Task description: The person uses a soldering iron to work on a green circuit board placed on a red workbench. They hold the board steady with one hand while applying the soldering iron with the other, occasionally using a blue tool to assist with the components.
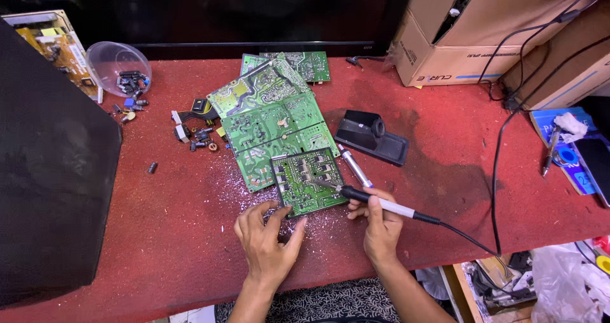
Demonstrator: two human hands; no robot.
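My right hand (381, 224) grips a soldering iron (387, 206) with a black and white handle; its tip rests on a small green circuit board (308, 182). My left hand (267, 237) holds that board by its near left corner, fingers on its edge. The board lies on top of a pile of larger green circuit boards (270, 116) on the red table (171, 234). A silver pen-shaped tool (354, 166) lies just right of the small board.
A black soldering iron stand (372, 137) sits to the right of the boards. Loose electronic parts (194, 135) and a clear plastic bowl (114, 62) with more parts lie at left. Cardboard boxes (483, 37) stand at back right. A large black object (51, 170) fills the left edge.
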